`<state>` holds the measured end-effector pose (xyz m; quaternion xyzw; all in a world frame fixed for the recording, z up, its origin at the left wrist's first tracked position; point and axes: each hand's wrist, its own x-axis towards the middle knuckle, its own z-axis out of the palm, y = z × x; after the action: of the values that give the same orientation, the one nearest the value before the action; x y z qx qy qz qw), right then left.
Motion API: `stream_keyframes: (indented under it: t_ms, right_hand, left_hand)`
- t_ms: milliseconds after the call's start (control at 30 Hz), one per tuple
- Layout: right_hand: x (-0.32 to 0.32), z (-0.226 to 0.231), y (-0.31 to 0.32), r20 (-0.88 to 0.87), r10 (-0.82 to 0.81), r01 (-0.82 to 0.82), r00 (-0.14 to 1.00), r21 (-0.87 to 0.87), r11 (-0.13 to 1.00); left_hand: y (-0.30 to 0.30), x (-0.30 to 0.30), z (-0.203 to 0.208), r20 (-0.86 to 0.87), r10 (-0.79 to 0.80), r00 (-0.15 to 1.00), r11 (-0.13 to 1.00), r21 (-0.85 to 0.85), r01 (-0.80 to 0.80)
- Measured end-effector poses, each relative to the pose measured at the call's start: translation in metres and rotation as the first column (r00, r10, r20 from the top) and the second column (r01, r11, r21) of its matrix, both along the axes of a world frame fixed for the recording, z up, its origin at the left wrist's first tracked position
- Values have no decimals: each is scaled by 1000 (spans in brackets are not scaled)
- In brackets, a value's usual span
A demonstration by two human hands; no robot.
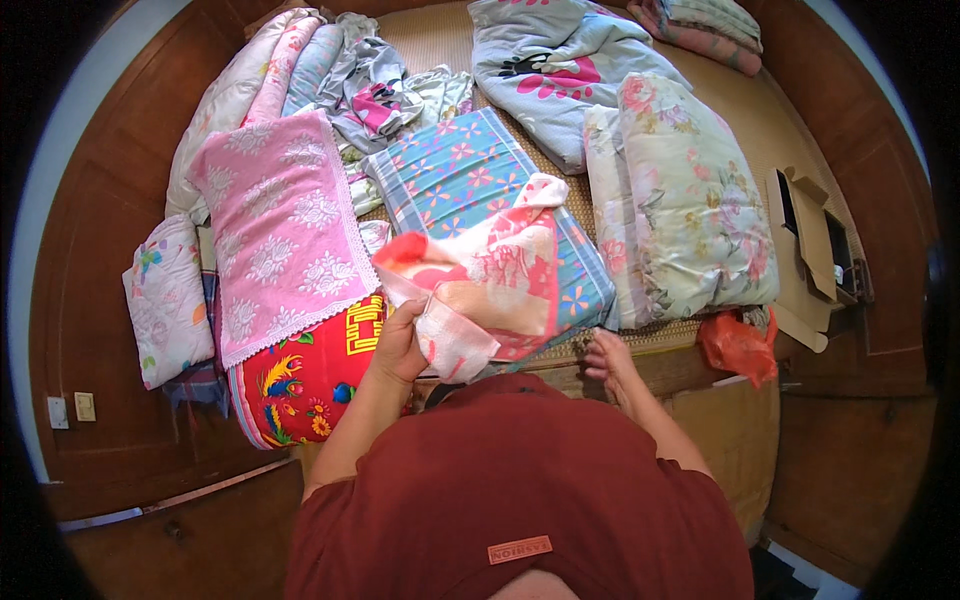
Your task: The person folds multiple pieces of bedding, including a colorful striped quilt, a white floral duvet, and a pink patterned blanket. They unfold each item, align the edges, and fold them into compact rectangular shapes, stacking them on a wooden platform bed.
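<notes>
The towel (508,272) may slip off the bed's front edge (672,338): my left hand (402,342) alone grips it, my right hand (614,364) empty.

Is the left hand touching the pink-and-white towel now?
Touching. The head view shows the left hand gripping the pink-and-white towel near its left edge.

Home, bedroom by the look. Mat-topped bed (430,36); on it, floral quilt (705,205), paw-print blanket (575,50), pink lace-edged cloth (275,225). Left of bed: brown wood panelling (105,290), wall switch (85,406).
</notes>
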<state>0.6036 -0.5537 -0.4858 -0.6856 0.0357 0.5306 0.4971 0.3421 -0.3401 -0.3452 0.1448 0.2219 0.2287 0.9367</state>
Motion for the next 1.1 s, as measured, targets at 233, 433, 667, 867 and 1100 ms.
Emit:
stream_keyframes:
  t_ms: [233,433,667,867,1100]
  right_hand:
    - [-65,1,48,-322,275,-219,906,200,955]
    - [-58,5,61,-476,445,-158,759,527,835]
    - [-33,77,87,-346,166,168,924,754,635]
    - [8,120,61,-274,57,158,960,698,698]
    - [5,194,39,-86,6,74,996,885,459]
  left_hand:
    - [-16,17,3,93,-182,979,983,-6,184]
    - [-19,24,29,204,-326,923,945,97,312]
    - [-4,-6,32,205,-7,979,986,165,-27]
    - [1,-47,8,128,128,983,984,109,-143]
    - [-2,-46,-2,-45,147,988,989,4,-147]
